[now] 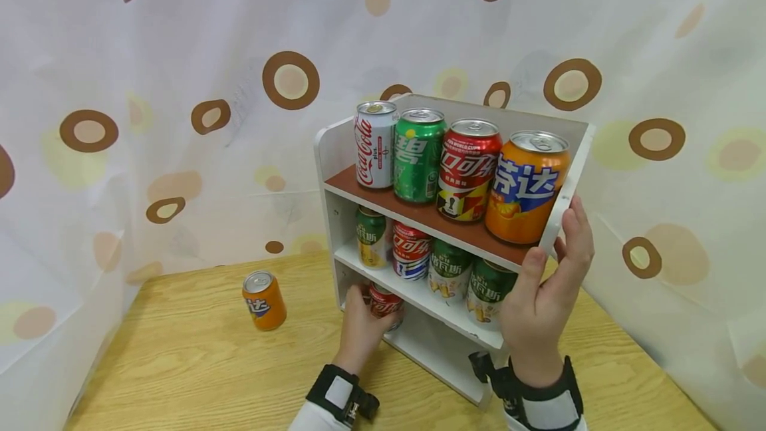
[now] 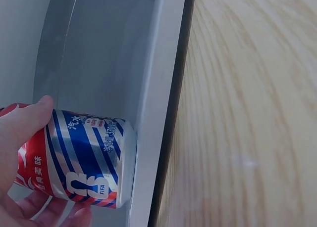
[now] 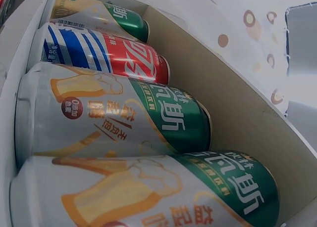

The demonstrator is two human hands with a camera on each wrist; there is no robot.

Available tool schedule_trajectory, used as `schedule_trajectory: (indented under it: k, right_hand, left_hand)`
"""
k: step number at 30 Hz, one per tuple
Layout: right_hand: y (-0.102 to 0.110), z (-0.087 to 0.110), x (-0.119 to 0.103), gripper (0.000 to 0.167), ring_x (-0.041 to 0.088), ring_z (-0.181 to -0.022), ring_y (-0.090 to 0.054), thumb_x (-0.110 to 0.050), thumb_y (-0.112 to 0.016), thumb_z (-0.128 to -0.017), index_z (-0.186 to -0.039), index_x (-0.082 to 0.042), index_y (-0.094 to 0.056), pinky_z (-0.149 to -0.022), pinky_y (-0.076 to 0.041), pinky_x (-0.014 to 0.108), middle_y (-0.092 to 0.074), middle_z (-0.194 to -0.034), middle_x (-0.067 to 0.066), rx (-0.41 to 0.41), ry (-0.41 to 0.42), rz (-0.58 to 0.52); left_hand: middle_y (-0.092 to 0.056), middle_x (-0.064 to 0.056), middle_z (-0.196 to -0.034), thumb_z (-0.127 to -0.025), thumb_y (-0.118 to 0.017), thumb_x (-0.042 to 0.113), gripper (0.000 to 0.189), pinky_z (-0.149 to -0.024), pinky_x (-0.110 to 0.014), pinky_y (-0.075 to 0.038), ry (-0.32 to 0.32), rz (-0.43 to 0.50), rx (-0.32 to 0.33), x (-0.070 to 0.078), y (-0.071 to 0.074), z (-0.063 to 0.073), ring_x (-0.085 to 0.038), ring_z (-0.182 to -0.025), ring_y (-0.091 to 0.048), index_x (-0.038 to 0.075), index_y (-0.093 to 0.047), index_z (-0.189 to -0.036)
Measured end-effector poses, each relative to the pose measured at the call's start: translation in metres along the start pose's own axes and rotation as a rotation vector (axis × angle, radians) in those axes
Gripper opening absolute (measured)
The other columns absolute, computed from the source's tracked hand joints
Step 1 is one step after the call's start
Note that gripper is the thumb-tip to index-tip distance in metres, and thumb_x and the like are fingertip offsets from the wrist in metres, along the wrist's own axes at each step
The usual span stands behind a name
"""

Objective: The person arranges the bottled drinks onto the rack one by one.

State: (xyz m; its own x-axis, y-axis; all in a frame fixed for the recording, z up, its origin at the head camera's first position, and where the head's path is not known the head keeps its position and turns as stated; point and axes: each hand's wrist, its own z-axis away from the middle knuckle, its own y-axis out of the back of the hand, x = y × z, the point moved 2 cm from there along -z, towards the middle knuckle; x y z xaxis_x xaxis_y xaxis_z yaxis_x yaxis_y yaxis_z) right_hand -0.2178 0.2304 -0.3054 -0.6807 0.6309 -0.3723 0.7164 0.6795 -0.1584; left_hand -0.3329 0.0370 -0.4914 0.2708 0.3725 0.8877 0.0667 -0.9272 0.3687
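Observation:
My left hand (image 1: 364,324) grips a red cola can (image 1: 383,301) at the left end of the bottom shelf. In the left wrist view this can (image 2: 89,160) shows blue and white stripes. Its base is right at the shelf board (image 2: 157,103), and the thumb (image 2: 29,120) lies across its side. My right hand (image 1: 547,291) rests against the right side panel of the white shelf unit (image 1: 574,185), fingers straight along the outside and thumb at the front edge.
The top shelf bears a white cola can (image 1: 375,151), a green can (image 1: 417,158), a red can (image 1: 469,171) and an orange can (image 1: 526,191). Several cans (image 3: 114,113) fill the middle shelf. Another orange can (image 1: 264,301) stands left on the wooden table (image 1: 197,364), before a patterned curtain (image 1: 239,18).

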Motion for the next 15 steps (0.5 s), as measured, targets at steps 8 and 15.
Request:
schedule_trajectory:
  k: [8,15]
  right_hand:
    - [0.0015,0.0012,0.0028,0.045,0.033,-0.146,-0.036,-0.020,-0.045,-0.110,-0.138,0.015,-0.035,-0.114,-0.034,0.034,-0.036,-0.158,0.024,-0.004,0.008,-0.005]
    - [0.0009,0.0016,0.0026,0.044,0.033,-0.146,-0.037,-0.017,-0.045,-0.110,-0.138,0.015,-0.035,-0.115,-0.036,0.035,-0.035,-0.158,0.024,0.002,0.004,-0.006]
  left_hand:
    - [-0.057,-0.020,-0.124,-0.078,-0.092,0.017,0.071,-0.096,-0.047,-0.057,0.003,-0.028,-0.031,-0.0006,0.0022,-0.0008,-0.033,-0.113,-0.062,-0.003,-0.049,-0.131]
    - [-0.058,-0.021,-0.127,-0.079,-0.090,0.017,0.071,-0.099,-0.051,-0.055,0.012,-0.002,-0.047,-0.0010,0.0001,0.0009,-0.036,-0.118,-0.062,0.000,-0.044,-0.131]
